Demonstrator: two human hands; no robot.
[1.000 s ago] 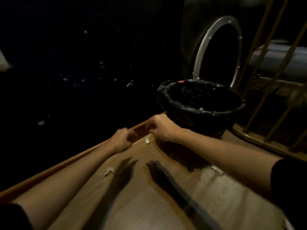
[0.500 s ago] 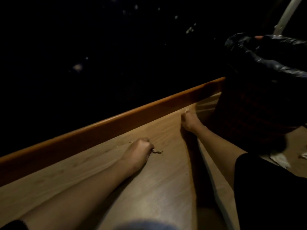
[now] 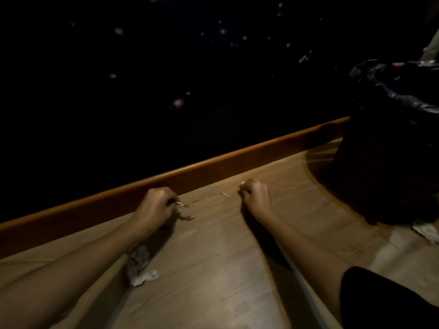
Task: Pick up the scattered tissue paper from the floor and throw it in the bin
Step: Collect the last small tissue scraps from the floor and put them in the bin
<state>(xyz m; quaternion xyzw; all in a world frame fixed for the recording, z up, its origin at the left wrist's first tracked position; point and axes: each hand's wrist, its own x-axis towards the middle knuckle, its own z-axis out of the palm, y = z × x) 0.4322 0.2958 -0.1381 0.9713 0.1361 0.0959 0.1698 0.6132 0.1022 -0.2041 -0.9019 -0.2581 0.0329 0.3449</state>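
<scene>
My left hand (image 3: 158,207) rests on the wooden floor by the skirting board, fingers closed on small tissue scraps that stick out at its fingertips. My right hand (image 3: 255,194) is a fist further right, pinching a small white tissue bit at its fingertips. A few tiny tissue scraps (image 3: 224,194) lie on the floor between the hands. A bigger crumpled tissue piece (image 3: 140,264) lies under my left forearm. The bin (image 3: 389,148), lined with a black bag, stands at the right, beyond my right hand. Another tissue piece (image 3: 426,231) lies at the bin's base.
An orange wooden skirting board (image 3: 213,167) runs diagonally behind the hands, below a dark wall flecked with pale specks. The wooden floor (image 3: 213,269) spreads toward me. A dark sleeve (image 3: 384,300) covers my right upper arm at the lower right.
The view has dropped toward the floor, leaving the bin at the right edge. Both hands have come down onto the floor by the skirting board and closed on small tissue scraps.
</scene>
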